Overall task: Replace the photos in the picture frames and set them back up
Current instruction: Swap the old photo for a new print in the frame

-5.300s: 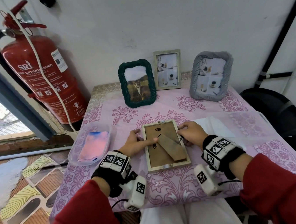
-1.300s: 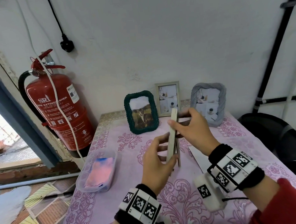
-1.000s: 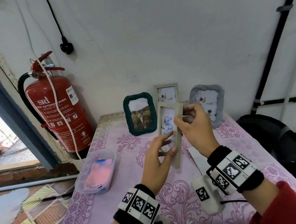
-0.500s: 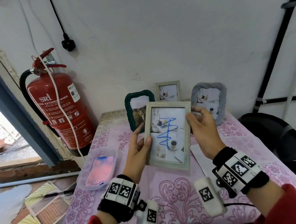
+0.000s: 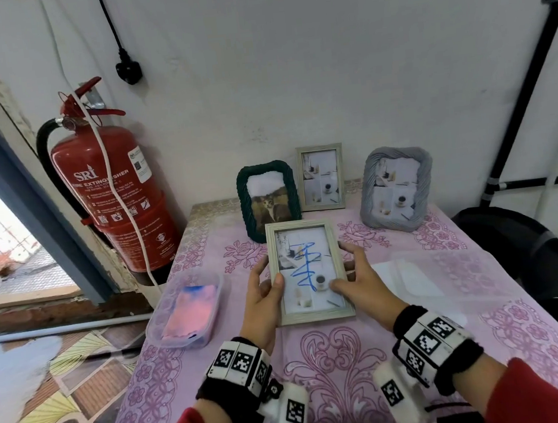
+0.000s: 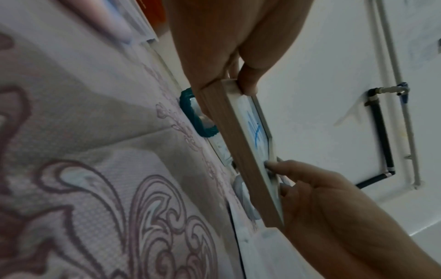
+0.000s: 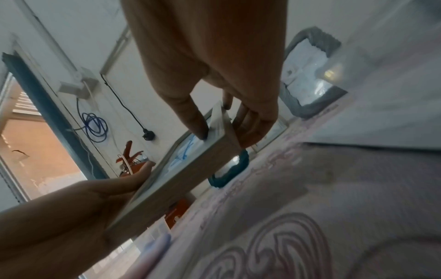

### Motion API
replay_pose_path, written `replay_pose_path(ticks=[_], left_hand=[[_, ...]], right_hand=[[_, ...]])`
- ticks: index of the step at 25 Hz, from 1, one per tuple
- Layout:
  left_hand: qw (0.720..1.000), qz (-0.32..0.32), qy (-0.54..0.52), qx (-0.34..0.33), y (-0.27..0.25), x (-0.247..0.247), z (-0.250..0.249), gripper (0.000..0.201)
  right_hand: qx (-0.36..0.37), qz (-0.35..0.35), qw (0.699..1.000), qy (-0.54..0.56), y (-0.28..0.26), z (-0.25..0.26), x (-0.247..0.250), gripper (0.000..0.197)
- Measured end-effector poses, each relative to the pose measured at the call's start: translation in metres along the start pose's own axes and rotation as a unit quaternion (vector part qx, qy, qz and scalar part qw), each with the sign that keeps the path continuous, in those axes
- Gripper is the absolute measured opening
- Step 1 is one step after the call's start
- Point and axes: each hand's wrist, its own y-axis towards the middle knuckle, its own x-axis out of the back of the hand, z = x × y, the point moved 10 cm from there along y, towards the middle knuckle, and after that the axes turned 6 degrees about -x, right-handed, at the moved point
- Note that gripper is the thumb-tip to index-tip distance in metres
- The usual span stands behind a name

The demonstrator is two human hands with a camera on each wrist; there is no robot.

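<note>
Both hands on the light wood frame (image 5: 309, 271), centre of the head view, held face-up toward the camera above the pink patterned tablecloth (image 5: 338, 360). Photo in it has a blue scribble (image 5: 306, 267) across it.

Left hand (image 5: 262, 297): thumb curled over the frame's left border, remaining fingers behind it. Gripping. The left wrist view shows the thumb (image 6: 250, 79) pressed on the front face at the corner.

Right hand (image 5: 359, 280): thumb lying on the lower right of the photo glass, fingers wrapped round the right edge. Also gripping. The right wrist view shows the thumb on the front and fingers (image 7: 253, 122) curled behind.

Frame is off the table in both wrist views, its lower edge tilted toward the person.

Surroundings, head view:
- Three frames standing upright at the back of the table against the wall: dark green rope frame (image 5: 268, 200) with a cat photo, centre-left; small light wood frame (image 5: 321, 177) right beside it; grey rope frame (image 5: 396, 188) further right. The held frame overlaps the green one's lower right corner in the picture.
- Clear plastic tub (image 5: 186, 307) with pink and blue cloth inside, left of the left hand, on the table.
- White sheets (image 5: 405, 275) flat on the table, just right of the right hand.
- Red fire extinguisher (image 5: 111, 198) on the wall, upper left, beside the table's left rear corner.
- Black plug (image 5: 128, 72) hanging on a cable, top centre-left.
- Black bag (image 5: 530, 253) at the right edge, off the table.
</note>
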Motion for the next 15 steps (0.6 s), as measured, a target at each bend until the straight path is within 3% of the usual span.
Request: replay_pose_path(ticks=[6, 12, 15], left_hand=[[0.994, -0.021, 0.101, 0.029, -0.001, 0.026, 0.022, 0.044], [0.956, -0.014, 0.291, 0.032, 0.006, 0.039, 0.034, 0.045], [0.949, -0.016, 0.312, 0.045, 0.01, 0.042, 0.041, 0.046]], right_hand=[[-0.013, 0.008, 0.995, -0.097, 0.006, -0.023, -0.008, 0.071], [-0.059, 0.029, 0.992, -0.11, 0.009, -0.048, -0.011, 0.068], [-0.057, 0.042, 0.987, -0.147, 0.01, -0.05, -0.013, 0.064]])
